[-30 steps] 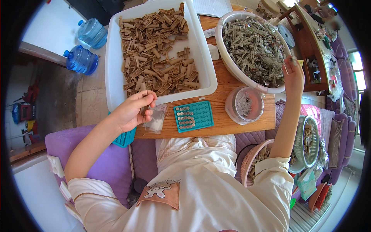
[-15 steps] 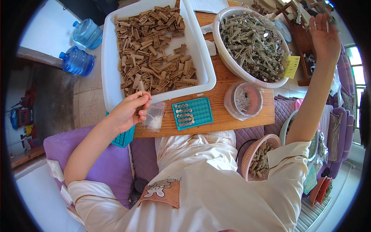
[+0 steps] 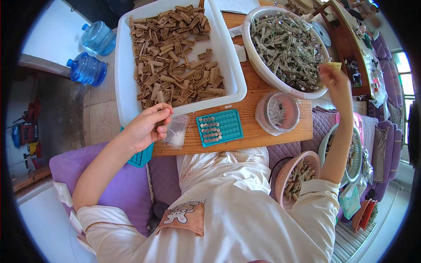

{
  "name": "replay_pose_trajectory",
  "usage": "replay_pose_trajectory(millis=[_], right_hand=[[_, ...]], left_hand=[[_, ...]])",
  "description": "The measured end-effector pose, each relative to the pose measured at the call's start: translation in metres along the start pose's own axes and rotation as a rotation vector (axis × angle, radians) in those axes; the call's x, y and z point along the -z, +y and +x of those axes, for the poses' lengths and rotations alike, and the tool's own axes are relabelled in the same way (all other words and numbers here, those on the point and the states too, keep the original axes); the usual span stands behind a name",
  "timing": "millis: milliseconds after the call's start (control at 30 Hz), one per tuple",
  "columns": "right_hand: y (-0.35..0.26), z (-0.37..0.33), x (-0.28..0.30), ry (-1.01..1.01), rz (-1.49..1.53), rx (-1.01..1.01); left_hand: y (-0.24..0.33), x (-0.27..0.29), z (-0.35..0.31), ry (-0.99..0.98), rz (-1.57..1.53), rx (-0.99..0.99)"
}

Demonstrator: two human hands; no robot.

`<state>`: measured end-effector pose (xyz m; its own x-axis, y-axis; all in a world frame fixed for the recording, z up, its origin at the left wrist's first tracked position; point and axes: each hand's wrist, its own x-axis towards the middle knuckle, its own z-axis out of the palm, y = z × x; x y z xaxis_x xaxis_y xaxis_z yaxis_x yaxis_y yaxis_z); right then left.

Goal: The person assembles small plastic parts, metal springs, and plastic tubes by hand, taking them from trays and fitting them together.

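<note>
The right hand (image 3: 334, 81) is lower now. Half a second ago it was stretched up high toward the far shelf; now it is back down, just above the near rim of the round white basin (image 3: 263, 70) full of thin grey-green sticks (image 3: 289, 44). A second ago it was also near that rim, so it went up and came back. I think this means the hand is ready to pick from the basin again. Its fingers are curled, but I cannot tell if it holds anything.

The left hand (image 3: 147, 127) has hardly moved. It sits at the near edge of the big white tray (image 3: 125, 87) of short brown tubes (image 3: 173, 48). Its fingers are pinched tight on one small brown tube (image 3: 158, 106). That tube lies across the fingertips, with its long way going left to right, and I cannot tell which end is which. Just beside this hand, a small clear plastic bag (image 3: 176, 133) lies flat on the wooden board (image 3: 245, 118).

A teal holder with rows of holes (image 3: 219, 127) sits in the middle of the board, some holes already filled. A clear round tub (image 3: 277, 113) with a few sticks stands next to it, to the right.
</note>
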<state>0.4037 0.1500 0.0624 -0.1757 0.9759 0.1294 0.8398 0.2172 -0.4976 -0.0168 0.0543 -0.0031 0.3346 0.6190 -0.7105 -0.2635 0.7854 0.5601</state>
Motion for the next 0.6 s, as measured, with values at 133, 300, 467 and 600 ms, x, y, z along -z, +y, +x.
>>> replay_pose_trajectory(millis=[133,300,467,600], right_hand=[[-0.019,-0.031,-0.031,-0.490,0.033,0.025],[0.018,-0.049,-0.091,-0.498,-0.433,0.202],[0.024,-0.051,-0.125,-0.515,-0.760,0.129],[0.040,-0.056,-0.119,-0.514,-0.759,0.252]], left_hand=[[0.000,0.000,0.002,-0.001,0.010,0.009],[-0.002,-0.001,0.002,-0.005,0.023,0.026],[-0.003,-0.002,0.001,-0.023,0.023,0.033],[-0.003,-0.001,0.001,-0.034,0.019,0.029]])
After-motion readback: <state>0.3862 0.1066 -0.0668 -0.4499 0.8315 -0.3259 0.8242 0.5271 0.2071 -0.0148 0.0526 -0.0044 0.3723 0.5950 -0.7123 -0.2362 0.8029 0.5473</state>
